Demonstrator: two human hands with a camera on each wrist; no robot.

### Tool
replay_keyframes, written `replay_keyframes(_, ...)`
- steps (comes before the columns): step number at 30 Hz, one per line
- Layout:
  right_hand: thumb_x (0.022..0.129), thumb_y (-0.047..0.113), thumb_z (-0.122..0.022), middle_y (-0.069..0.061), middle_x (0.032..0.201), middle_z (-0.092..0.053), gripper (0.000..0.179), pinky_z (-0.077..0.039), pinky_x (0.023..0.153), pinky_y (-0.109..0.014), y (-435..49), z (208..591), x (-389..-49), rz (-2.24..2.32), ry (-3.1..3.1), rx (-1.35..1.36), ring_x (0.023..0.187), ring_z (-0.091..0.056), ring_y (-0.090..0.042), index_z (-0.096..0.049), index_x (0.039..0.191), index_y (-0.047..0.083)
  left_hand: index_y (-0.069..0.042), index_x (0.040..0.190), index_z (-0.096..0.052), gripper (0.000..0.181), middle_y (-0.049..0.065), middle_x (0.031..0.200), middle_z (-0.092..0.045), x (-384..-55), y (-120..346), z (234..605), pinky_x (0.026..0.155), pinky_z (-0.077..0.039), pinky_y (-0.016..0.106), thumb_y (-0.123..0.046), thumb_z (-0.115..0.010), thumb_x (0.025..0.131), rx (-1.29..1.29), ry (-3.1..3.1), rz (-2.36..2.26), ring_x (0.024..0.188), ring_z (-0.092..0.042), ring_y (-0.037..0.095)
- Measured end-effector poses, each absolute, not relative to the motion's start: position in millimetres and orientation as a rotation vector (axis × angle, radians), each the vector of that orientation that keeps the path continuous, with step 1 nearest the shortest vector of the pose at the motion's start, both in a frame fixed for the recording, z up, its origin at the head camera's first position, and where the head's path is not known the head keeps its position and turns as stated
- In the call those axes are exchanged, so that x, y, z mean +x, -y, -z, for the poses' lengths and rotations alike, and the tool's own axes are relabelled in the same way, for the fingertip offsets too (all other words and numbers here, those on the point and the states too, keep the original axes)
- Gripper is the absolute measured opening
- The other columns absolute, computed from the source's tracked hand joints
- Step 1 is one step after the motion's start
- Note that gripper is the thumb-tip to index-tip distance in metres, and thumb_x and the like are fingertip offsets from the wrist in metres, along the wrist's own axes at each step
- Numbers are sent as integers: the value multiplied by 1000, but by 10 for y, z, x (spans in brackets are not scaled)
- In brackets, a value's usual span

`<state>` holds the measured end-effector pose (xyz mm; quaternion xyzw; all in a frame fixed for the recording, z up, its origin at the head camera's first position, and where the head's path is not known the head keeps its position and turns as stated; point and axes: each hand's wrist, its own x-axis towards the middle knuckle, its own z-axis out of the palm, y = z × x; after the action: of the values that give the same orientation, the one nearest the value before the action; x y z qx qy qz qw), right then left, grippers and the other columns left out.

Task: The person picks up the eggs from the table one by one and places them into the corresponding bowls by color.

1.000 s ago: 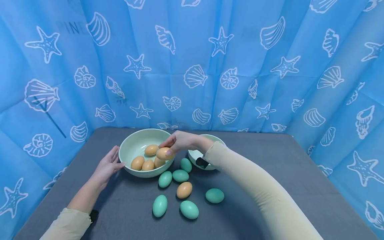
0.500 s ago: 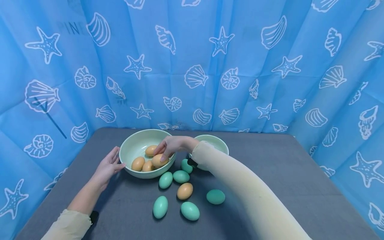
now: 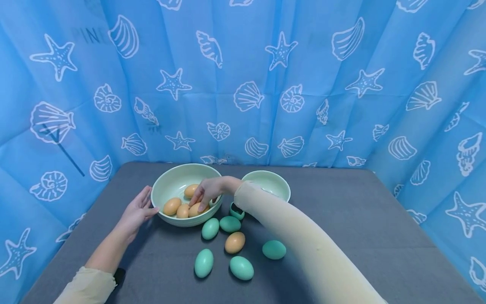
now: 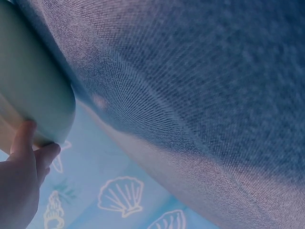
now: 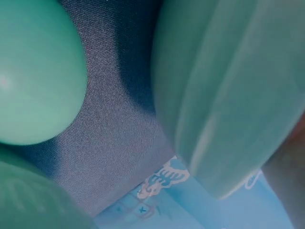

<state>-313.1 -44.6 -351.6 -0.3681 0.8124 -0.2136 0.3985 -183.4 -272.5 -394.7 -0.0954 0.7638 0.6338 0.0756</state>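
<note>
In the head view, a pale green bowl [image 3: 167, 181] at the left holds several brown eggs. My right hand [image 3: 209, 191] reaches over its right rim and pinches a brown egg [image 3: 196, 210] low in the bowl, thumb and fingers about it. My left hand [image 3: 136, 211] rests against the bowl's left side, fingers extended, thumb at the rim. The left wrist view shows the fingertips [image 4: 48, 151] touching the bowl's outer wall [image 4: 43, 86]. In the right wrist view, the ridged bowl wall [image 5: 224, 90] hides most of the right hand.
A smaller pale green bowl [image 3: 271, 182] stands right of the first, partly behind the right sleeve [image 3: 303, 236]. On the grey cloth lie several green eggs [image 3: 241, 268] and one brown egg [image 3: 235, 242]. A blue curtain [image 3: 235, 122] hangs behind the table.
My right hand has moved left and down into the bowl, lowering the brown egg among the others; the nearby eggs have shifted slightly left. The left hand has stayed at the bowl's side.
</note>
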Motion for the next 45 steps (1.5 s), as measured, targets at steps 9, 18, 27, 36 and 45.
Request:
replay_keyframes(9,92,9,-73,5,121,-70,32,-52,75,-28,508,3607,-3175,530,-2022,-907,97,-58,-6,-74,123,17,-12,159,14,86,10,167,13,-1832,2731,3936,121,-17,60,-3,-50,102,-277,-2275,-1909,154,5,35)
replay_keyframes(18,96,3,-65,-7,136,-65,38,-56,79,-31,424,3548,-3107,669,-2024,-881,116,-65,-16,-66,133,7,-11,159,13,85,10,167,13,-1824,2725,3942,121,-18,60,-3,-50,102,-262,-2277,-1906,154,4,36)
replay_keyframes(27,99,5,-61,-12,139,-62,45,-56,94,-41,115,3384,-3085,1030,-1968,-733,122,-63,-24,-55,143,2,-12,159,14,85,10,167,14,-1828,2718,3959,121,-19,59,-2,-49,103,-248,-2308,-1896,154,5,36)
replay_keyframes(36,101,7,-59,-15,136,-63,42,-54,99,-46,-283,3256,-2970,1235,-2042,-597,117,-67,-26,-56,142,3,-11,159,15,85,11,167,14,-1809,2736,3979,121,-20,60,-2,-48,103,-243,-2325,-1884,154,5,37)
replay_keyframes(45,99,7,-62,-20,136,-62,41,-59,90,-42,-607,3344,-2733,1319,-2122,-517,108,-70,-24,-57,139,-2,-11,159,15,85,11,167,14,-1817,2715,3977,121,-19,60,-1,-48,102,-243,-2324,-1886,154,4,38)
